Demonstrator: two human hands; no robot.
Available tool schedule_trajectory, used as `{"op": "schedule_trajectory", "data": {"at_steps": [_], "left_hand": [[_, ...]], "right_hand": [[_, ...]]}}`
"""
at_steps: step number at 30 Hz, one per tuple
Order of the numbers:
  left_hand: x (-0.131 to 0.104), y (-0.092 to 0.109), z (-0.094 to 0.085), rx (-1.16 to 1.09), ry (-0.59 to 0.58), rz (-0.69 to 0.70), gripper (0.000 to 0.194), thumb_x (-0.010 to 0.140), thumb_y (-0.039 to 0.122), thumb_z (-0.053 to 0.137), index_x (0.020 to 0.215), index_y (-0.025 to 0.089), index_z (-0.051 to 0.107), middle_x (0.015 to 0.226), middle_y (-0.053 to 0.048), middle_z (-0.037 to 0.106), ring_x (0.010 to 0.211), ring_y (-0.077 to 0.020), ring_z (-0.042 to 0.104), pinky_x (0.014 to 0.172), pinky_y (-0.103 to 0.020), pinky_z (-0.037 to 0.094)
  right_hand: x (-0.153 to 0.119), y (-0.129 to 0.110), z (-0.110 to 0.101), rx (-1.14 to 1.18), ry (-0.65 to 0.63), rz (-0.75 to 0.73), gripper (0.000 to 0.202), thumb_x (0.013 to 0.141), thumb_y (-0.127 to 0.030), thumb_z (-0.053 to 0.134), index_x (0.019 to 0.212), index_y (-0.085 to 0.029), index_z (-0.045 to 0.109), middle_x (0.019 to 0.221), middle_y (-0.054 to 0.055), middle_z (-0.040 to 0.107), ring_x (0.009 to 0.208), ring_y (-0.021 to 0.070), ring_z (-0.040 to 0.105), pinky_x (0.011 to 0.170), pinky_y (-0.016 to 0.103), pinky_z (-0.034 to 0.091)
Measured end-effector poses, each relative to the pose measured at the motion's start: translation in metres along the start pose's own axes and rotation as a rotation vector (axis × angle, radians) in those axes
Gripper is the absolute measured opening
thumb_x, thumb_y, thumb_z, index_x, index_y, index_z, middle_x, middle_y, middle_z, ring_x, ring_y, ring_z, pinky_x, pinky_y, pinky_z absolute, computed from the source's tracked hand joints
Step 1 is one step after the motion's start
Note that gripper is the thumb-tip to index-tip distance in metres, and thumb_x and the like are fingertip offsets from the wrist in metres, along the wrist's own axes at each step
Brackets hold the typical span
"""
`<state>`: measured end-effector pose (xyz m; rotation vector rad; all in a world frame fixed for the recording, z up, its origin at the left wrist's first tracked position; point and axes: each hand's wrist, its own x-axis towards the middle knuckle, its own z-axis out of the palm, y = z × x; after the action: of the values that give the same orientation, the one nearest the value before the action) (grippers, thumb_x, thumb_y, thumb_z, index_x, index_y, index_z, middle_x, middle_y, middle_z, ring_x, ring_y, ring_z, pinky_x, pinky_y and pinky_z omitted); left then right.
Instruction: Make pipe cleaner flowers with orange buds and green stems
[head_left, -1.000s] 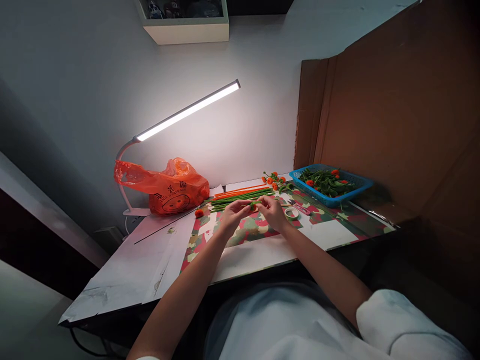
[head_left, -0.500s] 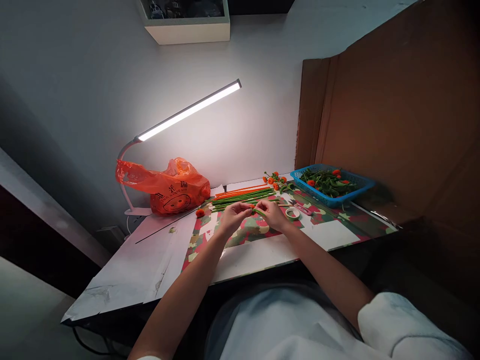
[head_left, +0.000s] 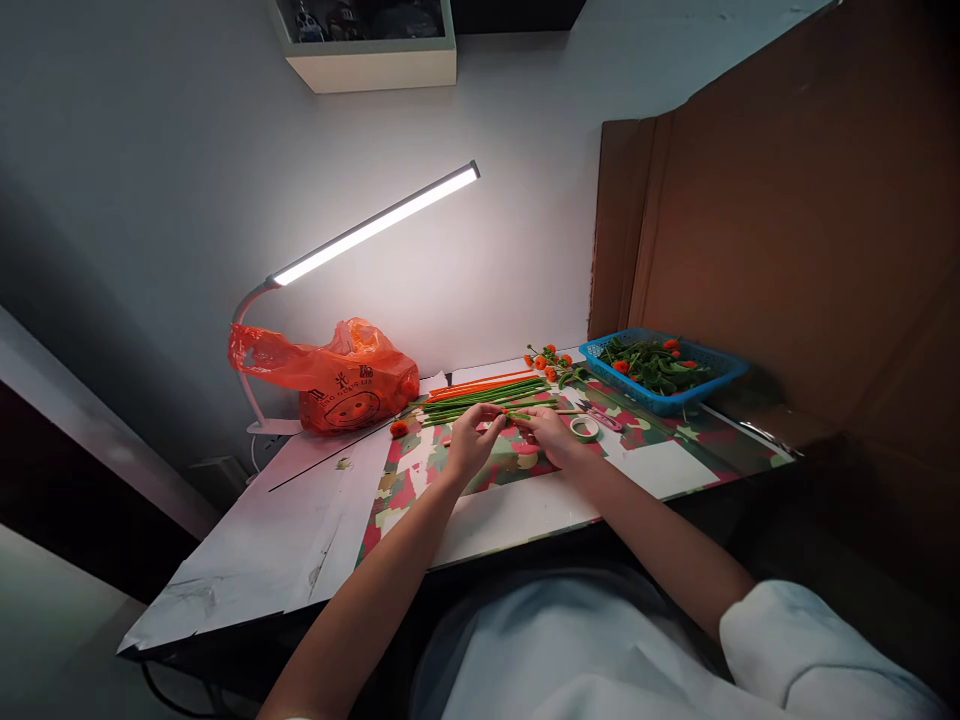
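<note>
A small orange flower with a green stem [head_left: 517, 417] is pinched between both hands over the patterned mat [head_left: 491, 471]. My left hand [head_left: 474, 440] has its thumb and fingers closed on the flower end, which is mostly hidden. My right hand [head_left: 551, 434] grips the green stem from the other side. Just behind the hands lie several green sticks [head_left: 487, 397] and several orange sticks [head_left: 480, 384]. A roll of pale green tape [head_left: 584, 429] rests right of my right hand, beside pink-handled scissors [head_left: 604, 418].
An orange plastic bag [head_left: 352, 385] stands at the back left by the lamp [head_left: 375, 226]. One orange flower [head_left: 399, 429] lies near it. More orange flowers [head_left: 541, 362] lie at the back. A blue basket [head_left: 664, 401] of leaves and flowers sits on the right, before a cardboard sheet [head_left: 750, 230].
My left hand has turned more upright around the flower end. My right hand has flattened a little along the stem, which now lies more level. The camera view has shifted slightly.
</note>
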<state>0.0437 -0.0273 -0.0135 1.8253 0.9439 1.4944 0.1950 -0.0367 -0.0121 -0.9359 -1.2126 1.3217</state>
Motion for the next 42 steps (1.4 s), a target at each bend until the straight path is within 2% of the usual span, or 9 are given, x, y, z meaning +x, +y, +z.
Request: {"op": "schedule_trajectory", "data": {"at_steps": [4, 7, 10, 16, 20, 25, 29, 36, 42], "left_hand": [[0.004, -0.003, -0.001, -0.217, -0.016, -0.175, 0.031, 0.065, 0.044, 0.075, 0.074, 0.015, 0.064, 0.075, -0.003, 0.064, 0.068, -0.0139, 0.061, 0.065, -0.030, 0.054], [0.003, -0.004, 0.001, -0.356, 0.041, -0.232, 0.035, 0.063, 0.045, 0.076, 0.077, 0.015, 0.062, 0.073, -0.001, 0.062, 0.068, -0.0126, 0.060, 0.068, -0.031, 0.055], [0.002, -0.003, 0.002, -0.336, 0.024, -0.156, 0.033, 0.064, 0.043, 0.075, 0.074, 0.015, 0.061, 0.079, -0.003, 0.060, 0.072, -0.0125, 0.059, 0.068, -0.030, 0.056], [-0.001, 0.007, -0.003, 0.001, -0.030, 0.112, 0.021, 0.071, 0.035, 0.070, 0.068, 0.017, 0.061, 0.085, -0.006, 0.057, 0.081, -0.0165, 0.057, 0.058, -0.024, 0.054], [0.000, 0.013, -0.010, 0.052, -0.106, 0.149, 0.017, 0.072, 0.033, 0.068, 0.068, 0.018, 0.061, 0.086, -0.007, 0.058, 0.080, -0.0166, 0.057, 0.055, -0.022, 0.051], [0.008, 0.011, -0.022, 0.079, -0.207, 0.062, 0.024, 0.077, 0.039, 0.064, 0.069, 0.016, 0.062, 0.067, -0.003, 0.060, 0.061, -0.0121, 0.056, 0.052, -0.021, 0.046], [0.011, 0.008, -0.030, 0.074, -0.339, -0.005, 0.025, 0.073, 0.041, 0.069, 0.076, 0.016, 0.066, 0.073, -0.005, 0.064, 0.065, -0.0150, 0.062, 0.053, -0.023, 0.049], [0.010, 0.010, -0.032, -0.064, -0.482, -0.322, 0.034, 0.070, 0.048, 0.069, 0.074, 0.014, 0.067, 0.070, -0.005, 0.065, 0.063, -0.0145, 0.063, 0.058, -0.027, 0.055], [0.008, 0.017, -0.029, -0.149, -0.445, -0.375, 0.038, 0.067, 0.047, 0.073, 0.074, 0.012, 0.063, 0.072, -0.002, 0.063, 0.065, -0.0106, 0.061, 0.070, -0.029, 0.055]], "right_hand": [[0.002, 0.000, -0.001, -0.123, 0.133, -0.202, 0.030, 0.067, -0.048, 0.065, 0.068, -0.018, 0.057, 0.063, -0.001, 0.053, 0.056, 0.0111, 0.045, 0.054, 0.025, 0.036], [-0.002, 0.000, 0.000, -0.372, 0.126, -0.364, 0.028, 0.072, -0.043, 0.062, 0.064, -0.019, 0.052, 0.061, -0.001, 0.052, 0.057, 0.0124, 0.045, 0.054, 0.026, 0.034], [-0.006, 0.000, 0.002, -0.607, 0.074, -0.451, 0.030, 0.080, -0.037, 0.055, 0.058, -0.020, 0.045, 0.055, -0.002, 0.047, 0.052, 0.0126, 0.041, 0.051, 0.026, 0.028], [-0.007, -0.001, -0.001, -0.880, 0.064, -0.541, 0.025, 0.084, -0.027, 0.047, 0.061, -0.020, 0.046, 0.061, 0.001, 0.052, 0.057, 0.0147, 0.043, 0.055, 0.026, 0.027], [-0.007, -0.003, -0.002, -0.939, -0.009, -0.611, 0.027, 0.086, -0.025, 0.044, 0.060, -0.020, 0.049, 0.063, 0.002, 0.054, 0.059, 0.0153, 0.044, 0.058, 0.027, 0.028], [-0.007, -0.002, -0.002, -0.998, -0.141, -0.746, 0.026, 0.082, -0.020, 0.043, 0.057, -0.020, 0.050, 0.060, 0.002, 0.050, 0.061, 0.0160, 0.041, 0.062, 0.028, 0.029], [-0.006, 0.001, -0.003, -1.042, -0.213, -0.788, 0.020, 0.079, -0.015, 0.044, 0.064, -0.020, 0.056, 0.064, 0.003, 0.055, 0.064, 0.0168, 0.041, 0.062, 0.028, 0.028], [-0.003, 0.003, -0.004, -1.077, -0.258, -0.834, 0.019, 0.079, -0.011, 0.045, 0.062, -0.019, 0.051, 0.064, 0.002, 0.053, 0.063, 0.0157, 0.039, 0.061, 0.027, 0.028], [-0.002, 0.005, -0.004, -1.056, -0.184, -0.833, 0.022, 0.083, -0.014, 0.044, 0.061, -0.019, 0.048, 0.060, 0.001, 0.049, 0.063, 0.0151, 0.038, 0.061, 0.027, 0.028]]}}
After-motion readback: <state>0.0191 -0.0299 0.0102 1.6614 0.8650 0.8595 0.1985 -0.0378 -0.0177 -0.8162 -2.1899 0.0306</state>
